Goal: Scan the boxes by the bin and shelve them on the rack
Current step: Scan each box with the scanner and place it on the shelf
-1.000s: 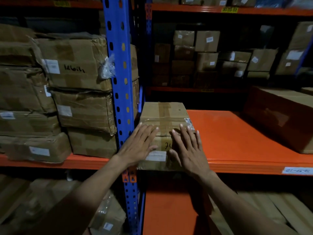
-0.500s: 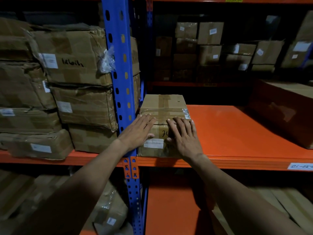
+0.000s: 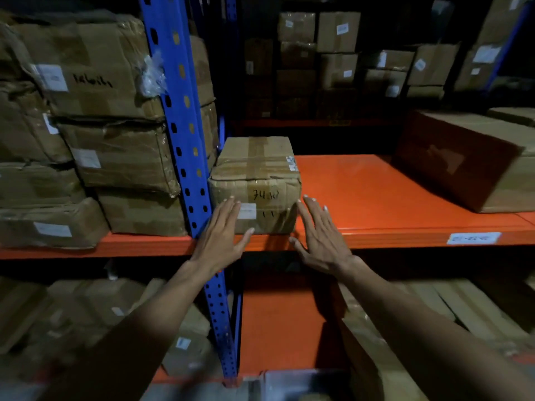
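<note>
Two bare hands in front of the rack, both spread flat with fingers extended, holding nothing: left hand [image 3: 222, 238] overlaps the lower left of the small taped brown cardboard box [image 3: 254, 180], fingertips by its white label, contact not certain; right hand [image 3: 320, 237] sits just beside the box's right front corner over the shelf lip, index tip close to the corner, whether it touches I cannot tell. Box sits on the orange metal shelf deck [image 3: 362, 195] at its far left, tight against the blue perforated steel upright [image 3: 179, 117], handwritten digits on the front face. One white location tag [image 3: 473, 238] on the shelf's front beam to the right. One large brown carton [image 3: 469, 157] on the same deck, well apart to the right, a second carton edge behind it. Left bay: stack of crumpled brown cartons [image 3: 95, 125], roughly seven visible, white labels on most. Far back: a second rack with about a dozen small labelled cartons [image 3: 338, 62], dim, exact count unclear
</note>
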{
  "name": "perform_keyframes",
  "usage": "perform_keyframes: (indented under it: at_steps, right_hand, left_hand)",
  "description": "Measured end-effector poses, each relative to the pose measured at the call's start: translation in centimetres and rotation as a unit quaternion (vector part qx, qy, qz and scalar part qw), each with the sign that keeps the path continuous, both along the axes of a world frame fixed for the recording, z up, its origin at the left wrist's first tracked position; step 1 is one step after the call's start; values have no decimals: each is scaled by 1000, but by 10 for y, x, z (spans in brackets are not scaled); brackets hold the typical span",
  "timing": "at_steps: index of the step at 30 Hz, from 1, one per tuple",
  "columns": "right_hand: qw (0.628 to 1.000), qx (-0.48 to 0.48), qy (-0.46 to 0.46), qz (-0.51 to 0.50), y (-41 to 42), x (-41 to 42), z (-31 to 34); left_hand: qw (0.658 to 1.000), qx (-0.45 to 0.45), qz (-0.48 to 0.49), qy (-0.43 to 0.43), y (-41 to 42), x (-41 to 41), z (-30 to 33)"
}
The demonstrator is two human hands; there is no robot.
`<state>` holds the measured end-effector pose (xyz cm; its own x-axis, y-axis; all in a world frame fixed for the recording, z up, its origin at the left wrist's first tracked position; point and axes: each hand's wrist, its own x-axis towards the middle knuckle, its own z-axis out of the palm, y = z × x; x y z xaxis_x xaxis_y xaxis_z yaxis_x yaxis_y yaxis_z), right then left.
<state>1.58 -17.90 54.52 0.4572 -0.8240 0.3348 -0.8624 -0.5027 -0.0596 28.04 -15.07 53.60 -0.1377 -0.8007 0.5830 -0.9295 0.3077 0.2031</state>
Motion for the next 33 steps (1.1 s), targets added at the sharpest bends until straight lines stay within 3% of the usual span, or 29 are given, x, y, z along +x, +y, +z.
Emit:
perform_keyframes:
  at_steps: [2, 5, 12, 21, 33]
  right_hand:
    - [998, 49, -19, -19, 17, -29, -21]
    - [987, 129, -70, -61, 44, -70, -54]
    - [938, 302, -84, -145, 125, -158, -142]
    - [872, 452, -110, -152, 238, -234, -280]
    - [840, 478, -117, -228, 258, -253, -554]
  left_hand:
    - [994, 67, 26, 80, 18, -15, -29]
    - [981, 147, 25, 126, 43, -44, -69]
    - [950, 291, 35, 111, 117, -127, -166]
    - [900, 429, 6, 72, 237, -227, -299]
    - [863, 499, -45, 67, 246, -293, -575]
